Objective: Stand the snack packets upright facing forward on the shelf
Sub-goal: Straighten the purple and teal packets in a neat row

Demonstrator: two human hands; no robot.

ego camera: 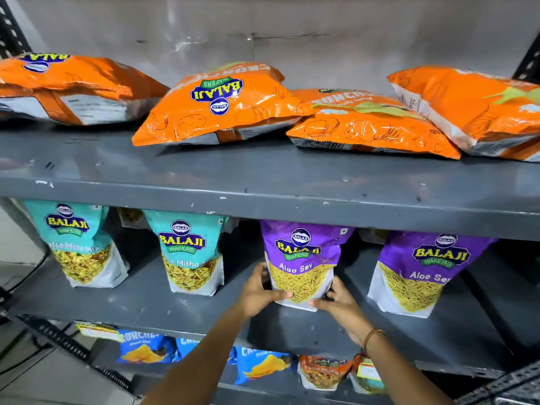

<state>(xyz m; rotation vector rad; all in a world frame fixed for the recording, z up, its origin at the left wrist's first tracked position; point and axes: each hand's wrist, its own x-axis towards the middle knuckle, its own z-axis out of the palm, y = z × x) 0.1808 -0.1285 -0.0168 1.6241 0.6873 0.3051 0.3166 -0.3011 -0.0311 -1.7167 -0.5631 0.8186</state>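
Both hands grip one purple Aloo Sev packet (pixel 302 263) upright on the middle shelf (pixel 146 299) — left hand (pixel 260 292) and right hand (pixel 340 304) curled around its lower edges; yellow sev shows through its window; orange packets (pixel 222 103) lie flat above.

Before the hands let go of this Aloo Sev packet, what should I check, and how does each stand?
1. Held purple packet upright: ok.
2. Its label faces forward: ok.
3. Left hand and right hand grip its lower sides: ok.
4. Base flat on the middle shelf: cannot tell, hands cover it.
5. Neighbouring purple packet upright, apart: ok.
6. Orange packets on the top shelf standing: not ok, lying flat.
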